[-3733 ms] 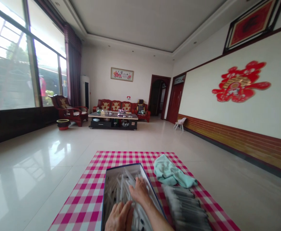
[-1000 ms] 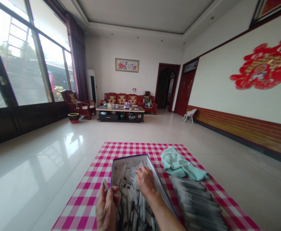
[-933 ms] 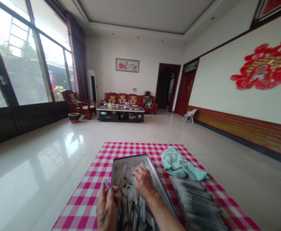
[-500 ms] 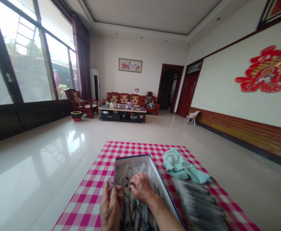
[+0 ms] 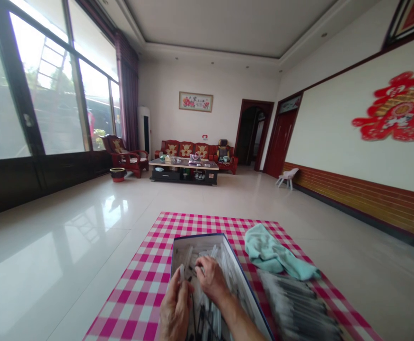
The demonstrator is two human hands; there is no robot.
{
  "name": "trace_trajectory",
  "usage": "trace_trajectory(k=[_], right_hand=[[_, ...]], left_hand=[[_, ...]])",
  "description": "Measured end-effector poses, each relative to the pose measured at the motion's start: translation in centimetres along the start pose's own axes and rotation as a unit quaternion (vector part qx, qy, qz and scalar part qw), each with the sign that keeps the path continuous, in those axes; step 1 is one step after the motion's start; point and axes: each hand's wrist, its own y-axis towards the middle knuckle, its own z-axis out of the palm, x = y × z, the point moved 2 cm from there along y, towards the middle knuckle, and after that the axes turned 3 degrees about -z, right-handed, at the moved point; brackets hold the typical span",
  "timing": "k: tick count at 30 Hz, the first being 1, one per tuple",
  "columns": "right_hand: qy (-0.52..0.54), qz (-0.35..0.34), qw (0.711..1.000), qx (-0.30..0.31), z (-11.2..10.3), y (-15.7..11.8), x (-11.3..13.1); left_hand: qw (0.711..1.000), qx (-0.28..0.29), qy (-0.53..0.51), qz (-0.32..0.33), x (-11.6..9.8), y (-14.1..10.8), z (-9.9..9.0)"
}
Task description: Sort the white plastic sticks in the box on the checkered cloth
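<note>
My left hand (image 5: 175, 303) is closed around a whitish translucent plastic tube (image 5: 181, 273) that looks like a pen barrel, its end poking up above the fingers. Beside it, over the box, my right hand (image 5: 212, 279) has its fingers pinched together; what they hold, if anything, is too small to make out. Beneath both hands lies a shallow box (image 5: 251, 289) with white walls and a blue edge. Loose clear tubes (image 5: 228, 265), thin dark sticks (image 5: 201, 317) and small black pieces fill it, partly hidden by my hands.
A pink-and-white checked cloth (image 5: 136, 284) covers the table. Right of the box lie a crumpled mint-green cloth (image 5: 274, 255) and a clear bag of dark pen-like sticks (image 5: 299, 303). Farther off stand a coffee table (image 5: 183, 166), a red sofa and a small chair (image 5: 286, 177).
The whole view has shifted slightly, with everything a little lower and to the right. My left hand, still holding the tube, has come nearer the right hand, over the box's left side.
</note>
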Motion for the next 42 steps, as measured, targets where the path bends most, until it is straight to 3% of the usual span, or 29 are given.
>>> trace_trajectory(k=[3,7,9,13,17,22,28,33,38,42], right_hand=[[0.135,0.03,0.99,-0.014,-0.9,0.6,0.0],[0.278,0.058,0.959,0.013,-1.1,0.4,0.1],[0.371,0.085,0.924,0.029,-1.3,0.1,0.4],[0.541,0.148,0.825,0.065,-2.3,-0.4,1.6],[0.524,0.154,0.835,0.072,-3.8,-1.2,2.8],[0.489,0.155,0.857,0.039,-4.3,-3.4,2.4],[0.467,0.153,0.871,-0.012,-5.1,-6.1,1.7],[0.454,0.193,0.867,-0.073,-5.4,-8.3,1.2],[0.453,0.225,0.852,-0.134,-5.3,-10.4,1.4],[0.411,0.232,0.868,-0.152,-5.9,-11.7,2.5]], left_hand=[[0.997,0.072,0.01,-0.014,0.9,0.3,0.6],[0.995,0.087,0.04,0.029,1.2,0.4,1.0],[0.993,0.102,0.048,0.039,1.0,0.4,1.0],[0.989,0.122,0.057,0.059,0.5,0.4,0.6],[0.986,0.136,0.061,0.08,0.1,-0.1,0.7],[0.977,0.173,0.08,0.094,-0.3,-1.0,1.0],[0.946,0.249,0.155,0.14,-0.8,-1.9,1.4],[0.912,0.287,0.212,0.203,-1.7,-2.9,1.7],[0.888,0.286,0.257,0.252,-2.2,-4.3,1.7],[0.87,0.272,0.298,0.283,-2.2,-5.3,1.6]])
